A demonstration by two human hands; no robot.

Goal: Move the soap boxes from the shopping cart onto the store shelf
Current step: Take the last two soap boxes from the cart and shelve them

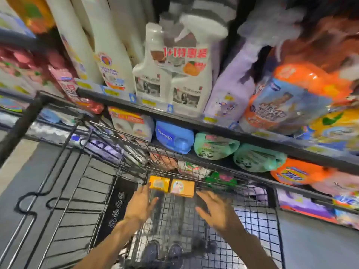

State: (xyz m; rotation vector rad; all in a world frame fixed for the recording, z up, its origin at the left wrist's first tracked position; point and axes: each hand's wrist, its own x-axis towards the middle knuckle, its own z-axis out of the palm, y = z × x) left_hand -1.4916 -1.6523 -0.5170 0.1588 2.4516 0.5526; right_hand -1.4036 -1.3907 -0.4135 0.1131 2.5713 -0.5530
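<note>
Two soap boxes sit side by side at the far end of the shopping cart point(136, 162), right by its front wire wall: a yellow-orange one point(159, 182) on the left and an orange one with a picture on its face point(182, 187) on the right, touching or nearly so. Both hands are reaching in, fingers spread and straight, holding nothing. The left hand point(140, 203) has its fingertips just at the left box's near corner, the right hand point(214, 207) is near the right box but apart from it. What could go sideways, probably: the boxes are small and slick-looking, so grabbing both at once could squirt one out onto the wire floor, or a box corner could snag the mesh on the way up. The store shelf point(194, 118) above looks jammed with bottles and refill bags, so shoving a box in could knock a neighbour over; where the soap slot is, can't tell. Count: two soap boxes, two hands, one cart.
</note>
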